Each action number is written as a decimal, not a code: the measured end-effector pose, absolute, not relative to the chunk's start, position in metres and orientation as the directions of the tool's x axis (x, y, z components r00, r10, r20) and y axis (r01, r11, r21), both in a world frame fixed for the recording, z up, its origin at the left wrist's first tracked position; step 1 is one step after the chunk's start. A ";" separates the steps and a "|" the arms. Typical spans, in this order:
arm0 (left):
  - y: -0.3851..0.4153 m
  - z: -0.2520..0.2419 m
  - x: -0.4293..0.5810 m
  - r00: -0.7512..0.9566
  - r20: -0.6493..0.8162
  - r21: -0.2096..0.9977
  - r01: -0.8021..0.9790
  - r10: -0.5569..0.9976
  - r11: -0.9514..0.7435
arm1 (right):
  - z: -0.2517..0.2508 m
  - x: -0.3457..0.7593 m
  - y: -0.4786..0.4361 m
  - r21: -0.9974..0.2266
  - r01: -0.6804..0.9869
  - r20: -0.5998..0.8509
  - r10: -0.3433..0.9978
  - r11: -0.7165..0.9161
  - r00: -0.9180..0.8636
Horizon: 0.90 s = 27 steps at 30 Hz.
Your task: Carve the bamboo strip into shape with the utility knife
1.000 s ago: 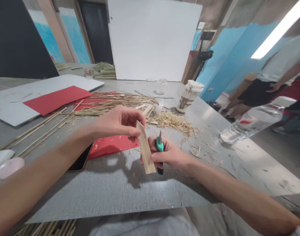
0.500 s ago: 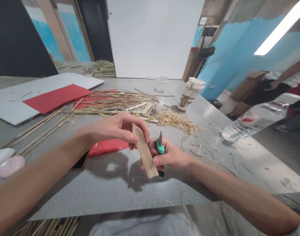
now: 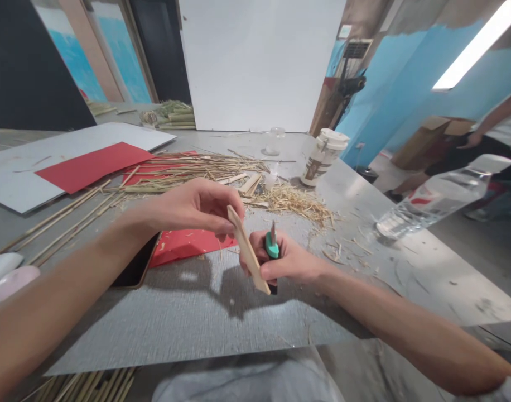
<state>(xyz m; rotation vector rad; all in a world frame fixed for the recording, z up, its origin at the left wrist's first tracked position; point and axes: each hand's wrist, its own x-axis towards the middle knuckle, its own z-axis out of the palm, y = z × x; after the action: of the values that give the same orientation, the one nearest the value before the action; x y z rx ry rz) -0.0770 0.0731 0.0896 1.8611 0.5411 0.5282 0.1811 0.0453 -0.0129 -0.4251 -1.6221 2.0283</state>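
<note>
Nearest the camera, light grey cloth over the person's lap at bottom edge, cut off; a bunch of pale stalks (image 3: 92,386) under the tabletop (image 3: 188,324) edge at lower left, only partly in frame. Both forearms come in low over the grey tabletop. Right hand (image 3: 289,262) is closed in a fist round a knife (image 3: 272,244) with a teal collar; the short blade points up, most of the grip is hidden in the fist, and a black butt shows below it. Left hand (image 3: 197,205) has its fingertips curled and pinched on the top end of a bamboo slat (image 3: 247,252). The slat slants down and right from the left fingertips to the right hand, where the thumb presses on its lower part; it is clear of the tabletop and turned nearly edge-on, so the face is hard to read. The blade sits just right of the slat; cannot tell if they touch. Behind the hands lies red paper (image 3: 188,243), and beside it a dark phone (image 3: 135,269) partly covered by the left forearm. A pink rounded object (image 3: 13,280) at far left is cut off. Farther out: long sticks (image 3: 71,215), a straw pile (image 3: 295,202), a clear water bottle (image 3: 431,204) lying on its side and blurred, a paper coffee cup (image 3: 323,157), and a white board (image 3: 17,184) carrying a red sheet (image 3: 92,165). At the back stand a small glass jar (image 3: 274,139) and a big white panel (image 3: 259,61); another person (image 3: 504,120) at far right is cut off by the frame.
</note>
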 end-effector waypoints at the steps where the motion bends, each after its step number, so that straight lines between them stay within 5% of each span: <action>1: 0.074 0.090 -0.078 0.794 0.111 0.931 0.128 0.598 -0.342 | -0.013 0.181 0.045 -0.973 -0.179 0.067 0.560 -0.147 -0.825; 5: 0.079 0.093 -0.082 0.801 0.166 0.853 0.175 0.575 -0.491 | -0.013 0.181 0.045 -0.993 -0.101 0.055 0.546 -0.055 -0.836; 8: 0.078 0.099 -0.085 0.827 0.166 0.778 0.225 0.537 -0.587 | -0.008 0.182 0.047 -0.978 0.005 0.125 0.603 0.209 -0.788; 11: 0.076 0.103 -0.084 0.839 0.168 0.673 0.286 0.517 -0.683 | -0.003 0.187 0.054 -0.796 0.212 0.302 0.675 0.567 -0.673; 13: 0.074 0.103 -0.080 0.835 0.187 0.605 0.318 0.518 -0.730 | -0.002 0.192 0.060 -0.692 0.307 0.376 0.689 0.653 -0.619; 27: 0.076 0.082 -0.067 0.868 0.146 0.451 0.369 0.475 -0.813 | 0.001 0.193 0.064 -0.430 0.650 0.388 0.778 0.627 -0.494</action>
<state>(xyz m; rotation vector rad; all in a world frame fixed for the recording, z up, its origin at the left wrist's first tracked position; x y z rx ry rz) -0.0669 0.0765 0.0823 2.6251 0.6227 0.3527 0.1933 0.0641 0.0009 -1.1160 -2.2951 0.3054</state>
